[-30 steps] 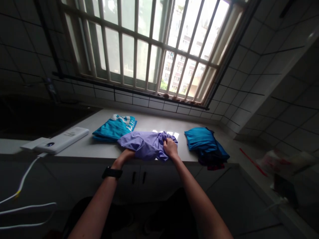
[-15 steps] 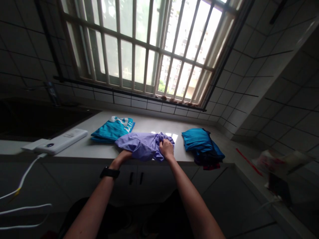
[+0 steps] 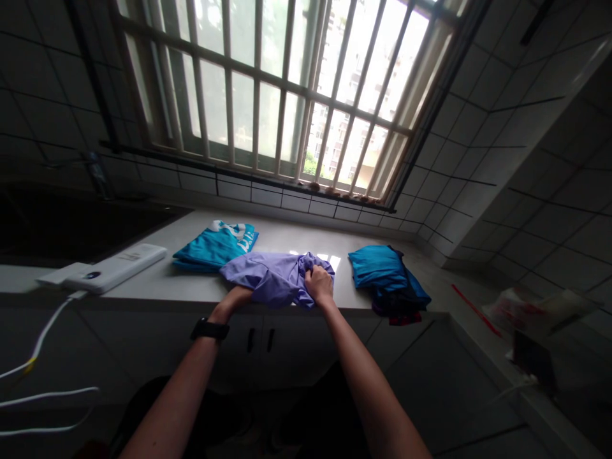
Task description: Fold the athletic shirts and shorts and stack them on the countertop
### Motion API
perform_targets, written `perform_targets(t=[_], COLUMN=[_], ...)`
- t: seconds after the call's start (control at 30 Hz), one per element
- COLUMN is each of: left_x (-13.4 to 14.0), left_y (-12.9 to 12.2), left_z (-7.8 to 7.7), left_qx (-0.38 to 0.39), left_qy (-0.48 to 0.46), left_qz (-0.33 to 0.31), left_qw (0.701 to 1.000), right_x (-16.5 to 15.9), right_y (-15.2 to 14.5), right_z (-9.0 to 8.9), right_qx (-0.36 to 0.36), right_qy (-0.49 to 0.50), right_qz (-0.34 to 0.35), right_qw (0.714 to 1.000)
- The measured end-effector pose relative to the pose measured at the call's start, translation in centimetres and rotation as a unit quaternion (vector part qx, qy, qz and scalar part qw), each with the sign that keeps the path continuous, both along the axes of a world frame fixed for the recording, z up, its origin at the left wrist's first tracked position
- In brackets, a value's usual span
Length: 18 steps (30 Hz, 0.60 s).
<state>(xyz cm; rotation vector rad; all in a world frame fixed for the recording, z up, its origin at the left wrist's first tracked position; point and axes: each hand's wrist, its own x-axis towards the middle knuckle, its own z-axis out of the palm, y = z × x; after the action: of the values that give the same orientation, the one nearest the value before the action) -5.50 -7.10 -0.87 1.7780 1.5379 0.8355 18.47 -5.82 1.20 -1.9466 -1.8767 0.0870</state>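
Observation:
A crumpled purple garment (image 3: 272, 275) lies at the front of the white counter (image 3: 191, 287). My right hand (image 3: 319, 282) is closed on its bunched right end. The left end of the cloth covers the fingers of my left hand (image 3: 240, 296), which reaches in or under it from the front; whether those fingers are closed cannot be seen. Just behind the purple cloth on the left sits a folded teal shirt (image 3: 210, 248) with white lettering. Off to the right is a stack of folded blue and dark clothes (image 3: 389, 280), its dark layers reaching the counter's front edge.
A white power bank (image 3: 117, 268) with a white cable (image 3: 50, 328) stands on the left by the dark sink (image 3: 95, 223). On the right-hand counter lie a red strip (image 3: 475, 310), a plastic bag (image 3: 519, 309) and a dark flat device (image 3: 534, 358). Behind is a barred window (image 3: 282, 89).
The view has shifted very slightly. Both hands and the purple garment look nearly the same as before.

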Motion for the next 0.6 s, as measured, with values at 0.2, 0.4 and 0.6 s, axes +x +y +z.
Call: perform_targets(t=[0.2, 0.4, 0.6], left_x=[-0.2, -0.2, -0.3], left_y=[0.3, 0.6, 0.8], left_z=[-0.4, -0.7, -1.1], left_qx=[-0.002, 0.004, 0.007], left_qy=[0.009, -0.002, -0.001], left_qz=[-0.003, 0.001, 0.000], left_qw=[1.000, 1.000, 1.000], right_x=[0.1, 0.2, 0.2], right_y=[0.1, 0.2, 0.2], right_z=[-0.1, -0.2, -0.3], right_qx=[0.000, 0.000, 0.008], right_qy=[-0.005, -0.002, -0.011], right_qz=[0.002, -0.003, -0.001], right_qw=[1.000, 1.000, 1.000])
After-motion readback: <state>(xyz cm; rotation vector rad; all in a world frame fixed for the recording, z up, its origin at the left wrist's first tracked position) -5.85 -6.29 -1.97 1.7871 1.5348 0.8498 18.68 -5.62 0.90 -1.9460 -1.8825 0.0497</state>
